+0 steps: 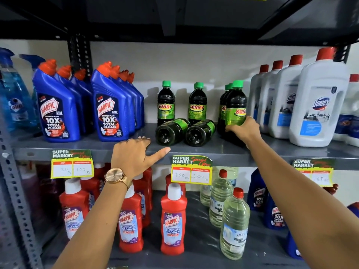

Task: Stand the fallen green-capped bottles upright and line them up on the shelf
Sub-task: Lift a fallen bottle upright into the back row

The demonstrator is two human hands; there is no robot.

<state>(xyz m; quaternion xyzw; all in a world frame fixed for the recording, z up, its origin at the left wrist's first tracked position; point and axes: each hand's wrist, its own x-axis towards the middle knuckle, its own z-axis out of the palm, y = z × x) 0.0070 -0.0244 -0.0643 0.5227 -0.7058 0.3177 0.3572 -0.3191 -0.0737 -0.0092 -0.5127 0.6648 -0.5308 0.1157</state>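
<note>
Two dark green-capped Sunny bottles lie on their sides on the grey shelf [194, 152], bases toward me: the left fallen bottle [171, 130] and the right fallen bottle [200, 132]. Behind them two stand upright, one at the left [165, 102] and one at the middle [197, 103]. A row of upright bottles stands at the right; my right hand [245, 130] grips the lower part of the front bottle [235, 102] of that row. My left hand [136, 154] rests at the shelf's front edge, fingers apart, holding nothing, thumb pointing toward the fallen bottles.
Blue Harpic bottles [108, 107] stand left of the green-capped ones, white Domex bottles [318, 101] to the right. Price tags [191, 170] hang from the shelf edge. The lower shelf holds red Harpic bottles [172, 220] and clear bottles [234, 224].
</note>
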